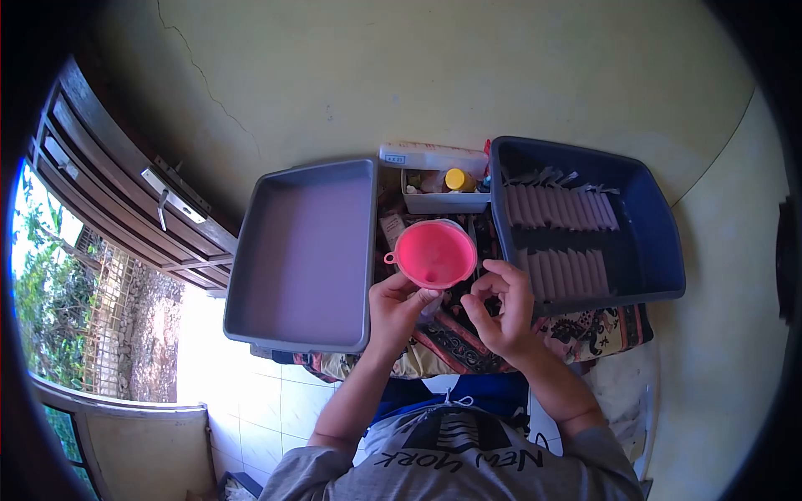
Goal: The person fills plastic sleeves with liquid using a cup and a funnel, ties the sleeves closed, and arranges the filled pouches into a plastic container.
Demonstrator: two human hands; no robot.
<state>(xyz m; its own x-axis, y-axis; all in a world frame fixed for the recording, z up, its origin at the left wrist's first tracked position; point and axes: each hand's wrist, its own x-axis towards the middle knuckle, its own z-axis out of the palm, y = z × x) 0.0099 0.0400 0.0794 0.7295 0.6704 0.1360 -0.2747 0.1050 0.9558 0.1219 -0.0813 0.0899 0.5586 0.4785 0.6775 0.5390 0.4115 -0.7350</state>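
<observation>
A pink funnel [434, 253] with a small ring on its left side is held wide end up. My left hand [397, 309] grips it from below, thumb near its lower rim. Just right of the funnel, my right hand [503, 307] is raised with its fingers curled and apart, nothing seen between them. Something clear, partly hidden, shows below the funnel near my left fingers; I cannot make out what it is.
A grey tray of purplish liquid [305, 250] lies left. The dark blue tub [647, 242] at right holds two rows of filled, tied sleeves [564, 274]. Behind the funnel are a small grey box [447, 203] with a yellow-lidded jar [456, 179] and a white roll [434, 157].
</observation>
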